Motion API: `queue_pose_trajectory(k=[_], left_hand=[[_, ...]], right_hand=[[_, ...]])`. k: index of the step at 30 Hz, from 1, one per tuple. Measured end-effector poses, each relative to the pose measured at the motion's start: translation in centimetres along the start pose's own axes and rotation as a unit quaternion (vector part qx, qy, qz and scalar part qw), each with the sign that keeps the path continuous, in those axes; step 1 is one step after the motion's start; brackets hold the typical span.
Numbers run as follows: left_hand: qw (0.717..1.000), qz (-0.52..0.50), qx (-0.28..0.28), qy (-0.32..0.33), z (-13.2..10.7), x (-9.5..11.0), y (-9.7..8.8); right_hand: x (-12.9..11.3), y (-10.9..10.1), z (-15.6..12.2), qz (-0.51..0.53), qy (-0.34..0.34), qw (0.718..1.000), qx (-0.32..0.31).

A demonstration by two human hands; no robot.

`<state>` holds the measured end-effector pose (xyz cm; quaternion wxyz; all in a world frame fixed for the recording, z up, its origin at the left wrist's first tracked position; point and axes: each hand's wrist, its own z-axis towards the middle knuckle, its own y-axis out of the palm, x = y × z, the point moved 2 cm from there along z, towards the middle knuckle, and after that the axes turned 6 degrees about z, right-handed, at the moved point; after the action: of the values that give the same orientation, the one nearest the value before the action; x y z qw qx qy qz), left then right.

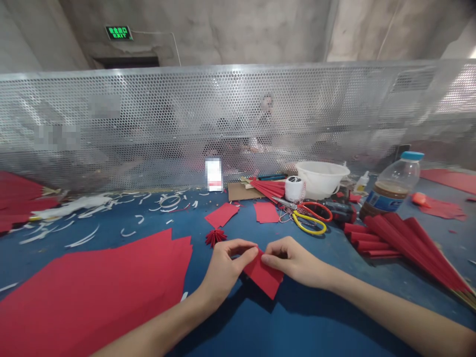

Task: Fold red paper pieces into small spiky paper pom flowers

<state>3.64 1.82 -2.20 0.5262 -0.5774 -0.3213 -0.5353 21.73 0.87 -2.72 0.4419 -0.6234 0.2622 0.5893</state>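
A small red paper piece [266,277] is held above the blue table, tilted with one corner pointing down. My left hand [230,263] pinches its upper left edge between thumb and fingers. At the upper right edge my right hand [288,260] grips it the same way. Just beyond my left hand lies a pleated red paper fan [215,238]. Two small stacks of red paper, one on the left [222,215] and one on the right [267,212], rest farther back. Large red sheets [100,282] spread out at the left.
Scissors [308,215] with red and yellow handles lie beside a thread spool [295,189]. Behind them stands a white plastic bowl [322,179]. A bottle [390,186] and folded red paper bundles [409,243] occupy the right. White paper strips [84,238] litter the table before a perforated metal screen [148,124].
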Motion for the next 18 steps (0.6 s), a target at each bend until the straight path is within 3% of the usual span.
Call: queue_pose_trajectory(k=[3, 6, 8, 11, 14, 16, 18], left_hand=[[0.999, 0.032, -0.036, 0.008, -0.1, 0.3, 0.2], [0.999, 0.039, -0.036, -0.007, -0.1, 0.1, 0.2], [0.999, 0.018, -0.005, -0.026, 0.1, -0.4, 0.0], [0.994, -0.046, 0.084, -0.059, 0.3, -1.3, -0.5], [0.982, -0.099, 0.142, -0.074, 0.5, -2.0, -0.8], [0.985, -0.103, 0.125, -0.065, 0.5, -1.9, -0.8], [0.994, -0.071, 0.073, -0.044, 0.4, -1.6, -0.5]], right_hand=[[-0.2, 0.4, -0.3, -0.006, 0.009, 1.000, -0.021], [-0.4, 0.4, -0.4, -0.009, 0.010, 0.999, -0.029], [-0.4, 0.2, -0.3, 0.013, 0.020, 0.999, -0.045], [0.0, -0.3, 0.0, 0.073, 0.048, 0.995, -0.056], [0.5, -1.0, 0.4, 0.144, 0.053, 0.988, 0.029], [0.6, -1.2, 0.6, 0.182, 0.036, 0.978, 0.099], [0.3, -0.8, 0.5, 0.164, 0.019, 0.981, 0.103]])
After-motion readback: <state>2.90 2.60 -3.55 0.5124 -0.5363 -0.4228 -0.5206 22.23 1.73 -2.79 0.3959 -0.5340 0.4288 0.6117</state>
